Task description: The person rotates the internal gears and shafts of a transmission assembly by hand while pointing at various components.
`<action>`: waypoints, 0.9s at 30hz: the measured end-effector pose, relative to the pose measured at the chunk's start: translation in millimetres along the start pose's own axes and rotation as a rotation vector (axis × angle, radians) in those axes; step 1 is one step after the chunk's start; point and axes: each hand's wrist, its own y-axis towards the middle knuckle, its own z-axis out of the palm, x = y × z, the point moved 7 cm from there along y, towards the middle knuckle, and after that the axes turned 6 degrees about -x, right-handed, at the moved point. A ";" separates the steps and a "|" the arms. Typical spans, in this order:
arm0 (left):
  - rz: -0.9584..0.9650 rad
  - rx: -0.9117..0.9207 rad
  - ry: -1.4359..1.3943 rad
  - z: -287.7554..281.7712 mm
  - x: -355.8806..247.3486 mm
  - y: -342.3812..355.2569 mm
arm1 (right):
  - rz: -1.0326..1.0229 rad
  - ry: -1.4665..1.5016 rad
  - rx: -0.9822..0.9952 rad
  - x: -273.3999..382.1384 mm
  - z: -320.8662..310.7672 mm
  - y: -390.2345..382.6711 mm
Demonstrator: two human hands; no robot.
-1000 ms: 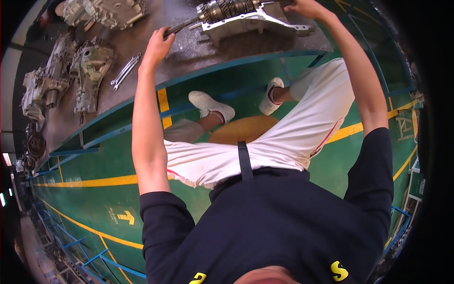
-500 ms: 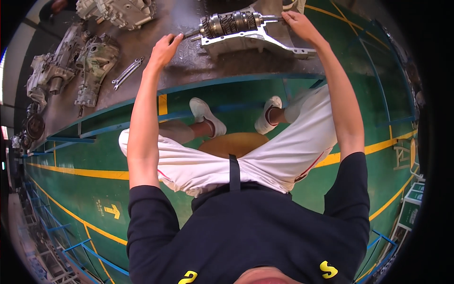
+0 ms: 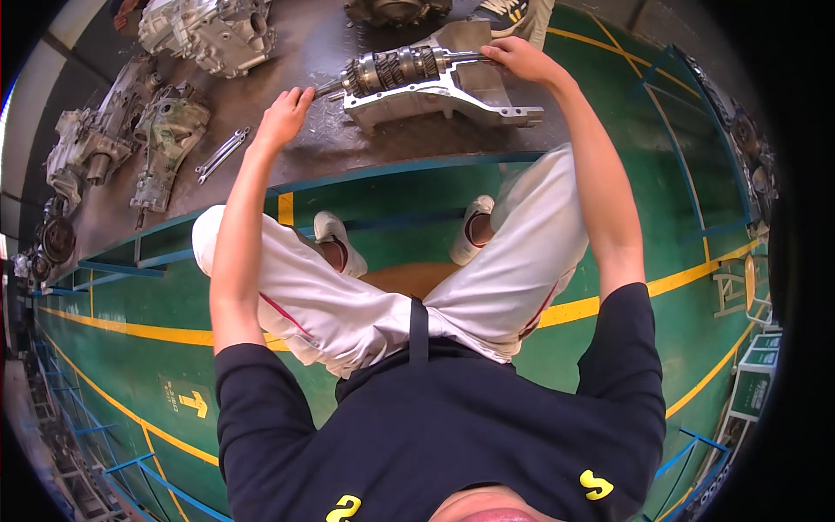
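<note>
A gear shaft (image 3: 391, 71) with several dark toothed gears lies across the top of an open silver gearbox housing (image 3: 396, 111) on the metal workbench (image 3: 335, 143). My left hand (image 3: 287, 116) is closed, its thumb and fingers round the thin left end of the shaft. On the other side, my right hand (image 3: 522, 59) pinches the right end, palm down. Both arms reach forward, spanning the housing between them. Whether the gears rest in the housing or sit slightly above it, I cannot tell.
Left of my left hand lie two spanners (image 3: 223, 155). Beyond them are a greenish gearbox casing (image 3: 171, 130) and further castings (image 3: 209, 35). A dark round part (image 3: 396, 9) stands behind the housing. Another person's shoe (image 3: 503, 16) shows at the far side. A blue rail (image 3: 409, 170) edges the bench.
My view has shifted, so the bench and housing appear lower and further left. Both hands keep their hold on the shaft ends, and my knees and feet have shifted a little.
</note>
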 end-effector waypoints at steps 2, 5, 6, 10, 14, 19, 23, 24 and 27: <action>-0.010 0.030 0.010 -2.2 3.1 -3.0 | -0.040 -0.025 -0.009 9.6 0.3 -2.6; 0.034 0.079 0.063 -4.5 -10.6 -6.4 | -0.072 -0.063 -0.030 9.2 -6.9 -9.5; 0.025 0.124 0.072 -8.4 -7.0 -4.0 | -0.074 -0.060 -0.040 10.9 -6.1 -11.4; 0.078 0.033 -0.110 -39.1 16.4 16.5 | -0.025 0.113 -0.065 13.6 -19.5 -14.1; 0.017 0.041 -0.304 -52.3 13.9 16.6 | 0.053 0.151 -0.075 -1.3 -33.2 -20.7; 0.036 0.103 -0.322 -53.6 34.5 12.7 | 0.068 0.172 -0.016 6.8 -18.6 -12.3; -0.075 0.157 -0.397 -51.6 46.4 18.1 | 0.090 0.169 0.036 8.0 -9.8 -13.2; -0.093 0.154 -0.393 -50.3 49.9 15.8 | 0.097 0.153 0.031 12.4 -7.1 -15.3; -0.073 0.130 -0.339 -47.2 46.9 16.3 | 0.087 0.170 0.027 15.5 0.1 -22.3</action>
